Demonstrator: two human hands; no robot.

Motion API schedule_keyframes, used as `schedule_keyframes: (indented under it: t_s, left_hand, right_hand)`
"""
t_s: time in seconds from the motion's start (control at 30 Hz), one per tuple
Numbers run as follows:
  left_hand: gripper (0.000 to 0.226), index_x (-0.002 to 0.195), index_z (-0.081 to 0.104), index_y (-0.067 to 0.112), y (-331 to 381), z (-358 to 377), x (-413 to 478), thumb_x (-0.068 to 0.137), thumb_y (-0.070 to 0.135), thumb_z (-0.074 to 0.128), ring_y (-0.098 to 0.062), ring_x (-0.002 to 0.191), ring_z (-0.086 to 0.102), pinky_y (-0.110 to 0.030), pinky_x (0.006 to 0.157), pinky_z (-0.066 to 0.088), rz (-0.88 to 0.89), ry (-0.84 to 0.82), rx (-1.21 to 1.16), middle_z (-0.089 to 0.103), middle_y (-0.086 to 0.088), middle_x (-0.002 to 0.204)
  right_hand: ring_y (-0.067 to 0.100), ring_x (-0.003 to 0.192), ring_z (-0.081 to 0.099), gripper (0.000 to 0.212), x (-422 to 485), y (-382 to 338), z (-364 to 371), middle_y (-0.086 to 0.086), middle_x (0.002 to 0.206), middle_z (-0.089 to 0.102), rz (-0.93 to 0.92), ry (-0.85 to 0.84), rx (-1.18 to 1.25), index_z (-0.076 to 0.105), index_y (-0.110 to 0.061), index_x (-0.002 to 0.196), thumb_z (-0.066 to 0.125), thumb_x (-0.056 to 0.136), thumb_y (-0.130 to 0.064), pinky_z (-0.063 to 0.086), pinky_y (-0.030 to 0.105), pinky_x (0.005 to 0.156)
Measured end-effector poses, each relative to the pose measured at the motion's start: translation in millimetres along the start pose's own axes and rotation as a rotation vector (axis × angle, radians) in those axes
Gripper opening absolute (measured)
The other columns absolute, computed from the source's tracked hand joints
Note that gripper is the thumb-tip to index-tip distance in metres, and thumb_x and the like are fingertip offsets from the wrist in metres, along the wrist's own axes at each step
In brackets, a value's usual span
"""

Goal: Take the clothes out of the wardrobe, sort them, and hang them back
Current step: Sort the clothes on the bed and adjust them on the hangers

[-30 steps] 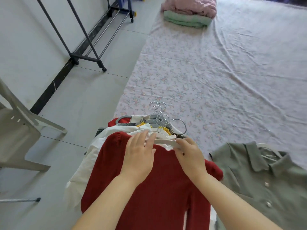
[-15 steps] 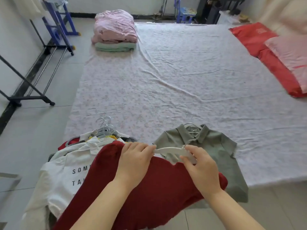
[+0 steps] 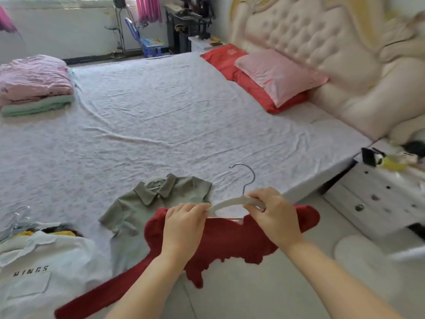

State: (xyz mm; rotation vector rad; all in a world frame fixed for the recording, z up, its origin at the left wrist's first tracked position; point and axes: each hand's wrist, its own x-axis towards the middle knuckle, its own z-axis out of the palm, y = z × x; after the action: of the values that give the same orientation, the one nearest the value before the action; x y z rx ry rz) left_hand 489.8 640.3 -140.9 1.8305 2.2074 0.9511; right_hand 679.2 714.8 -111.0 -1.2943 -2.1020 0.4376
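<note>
A red knit top (image 3: 230, 240) hangs on a white hanger (image 3: 232, 201) with a metal hook, held in the air over the bed's near edge. My left hand (image 3: 184, 224) grips the hanger's left end and the red fabric. My right hand (image 3: 271, 215) grips the hanger's right arm. A green collared shirt (image 3: 147, 208) on its own hanger lies flat on the bed just left of the red top. Further left lies a pile of hung clothes with a white printed shirt (image 3: 39, 265) on top.
The bed sheet (image 3: 161, 125) stretches ahead. Folded pink and green bedding (image 3: 34, 84) sits at its far left. Red and pink pillows (image 3: 271, 74) lie by the padded headboard (image 3: 322, 49). A white nightstand (image 3: 386, 199) stands to the right.
Both hands lifted the red top off the pile and carried it to the right, past the green shirt. The view swung right toward the headboard.
</note>
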Motion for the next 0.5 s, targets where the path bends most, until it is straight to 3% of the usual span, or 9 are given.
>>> schedule_keyframes:
  t_s: [0.13,0.27,0.5]
  left_hand:
    - [0.015,0.091,0.073,0.022,54,48,19,0.082,0.014,0.064,-0.023,0.081,0.065,-0.03,0.076,0.035,-0.056,-0.06,-0.106,0.071,0.005,0.085]
    - [0.022,0.107,0.068,0.024,93,85,50,0.092,0.019,0.053,-0.017,0.098,0.059,-0.025,0.084,0.032,-0.057,-0.103,-0.179,0.068,0.006,0.1]
    - [0.026,0.114,0.064,0.024,109,149,136,0.094,0.02,0.048,-0.018,0.101,0.056,-0.028,0.089,0.038,-0.043,-0.207,-0.266,0.066,0.005,0.105]
  right_hand:
    - [0.009,0.073,0.059,0.018,15,51,-48,-0.008,0.082,0.062,0.014,-0.008,-0.086,0.069,-0.02,0.086,0.079,0.071,-0.019,0.046,0.022,0.062]
    - [0.008,0.07,0.053,0.015,47,97,-77,-0.01,0.078,0.057,0.041,-0.026,-0.145,0.069,-0.02,0.086,0.077,0.073,-0.019,0.044,0.025,0.062]
    - [0.005,0.072,0.052,0.013,128,168,-75,-0.012,0.079,0.056,0.11,-0.068,-0.173,0.069,-0.021,0.086,0.076,0.075,-0.019,0.039,0.018,0.065]
